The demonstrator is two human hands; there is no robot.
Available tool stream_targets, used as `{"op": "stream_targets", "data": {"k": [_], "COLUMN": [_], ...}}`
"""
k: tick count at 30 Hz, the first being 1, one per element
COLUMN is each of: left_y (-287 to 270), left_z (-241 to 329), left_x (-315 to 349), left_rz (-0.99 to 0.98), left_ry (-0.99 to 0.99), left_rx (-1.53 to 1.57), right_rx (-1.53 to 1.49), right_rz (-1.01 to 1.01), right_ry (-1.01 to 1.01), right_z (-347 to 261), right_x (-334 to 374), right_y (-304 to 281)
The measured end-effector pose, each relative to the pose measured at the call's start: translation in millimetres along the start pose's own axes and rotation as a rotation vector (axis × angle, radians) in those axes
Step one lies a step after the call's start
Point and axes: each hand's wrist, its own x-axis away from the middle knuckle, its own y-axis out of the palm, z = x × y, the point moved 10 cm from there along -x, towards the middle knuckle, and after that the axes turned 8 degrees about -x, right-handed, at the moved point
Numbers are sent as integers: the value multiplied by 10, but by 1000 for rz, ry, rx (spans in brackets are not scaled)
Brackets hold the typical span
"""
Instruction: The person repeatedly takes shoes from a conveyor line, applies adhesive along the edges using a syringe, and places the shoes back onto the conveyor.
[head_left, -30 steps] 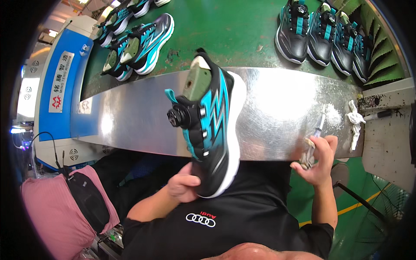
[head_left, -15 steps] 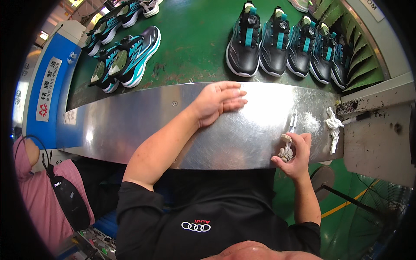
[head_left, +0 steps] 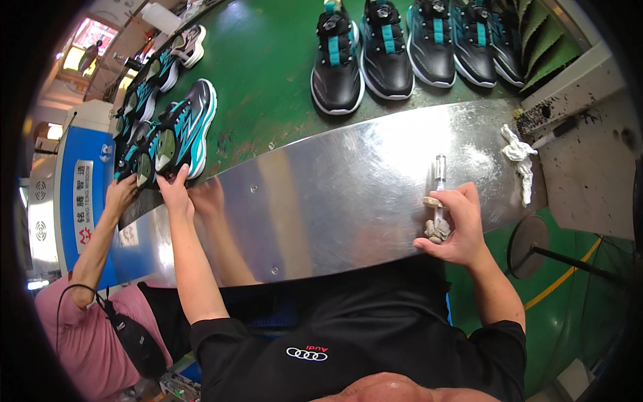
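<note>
My left hand [head_left: 175, 189] reaches far left and grips the heel end of a black and teal sneaker [head_left: 183, 130] lying on the green belt [head_left: 268, 74] by the shiny metal table [head_left: 335, 194]. My right hand [head_left: 455, 224] rests on the table's near right edge, closed on a clear pen-like tool [head_left: 439, 175] and a crumpled grey rag [head_left: 435, 229]. Another person's hand [head_left: 119, 194] touches a neighbouring sneaker [head_left: 137, 157] just left of mine.
A row of several black and teal sneakers [head_left: 385, 50] stands on the belt at the top. A knotted white cloth [head_left: 519, 157] lies at the table's right end. A blue machine [head_left: 77, 201] stands at left, with a person in pink [head_left: 80, 335] beside it.
A second ago my left hand held a sneaker up over the table. That shoe is gone from it, and the hand has swung left to a sneaker on the belt. My right hand stayed put.
</note>
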Motion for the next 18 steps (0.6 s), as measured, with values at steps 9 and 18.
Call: {"op": "stream_targets", "data": {"k": [9,18], "left_y": [447,20], "left_z": [388,719], "left_x": [-130,1293], "left_rz": [-40,-158], "left_ry": [61,97], "left_rx": [-181,-187], "right_rx": [54,-36], "right_rz": [16,27], "right_ry": [-48,25], "right_z": [-111,-8], "right_x": [-1,-8], "right_y": [26,27]}}
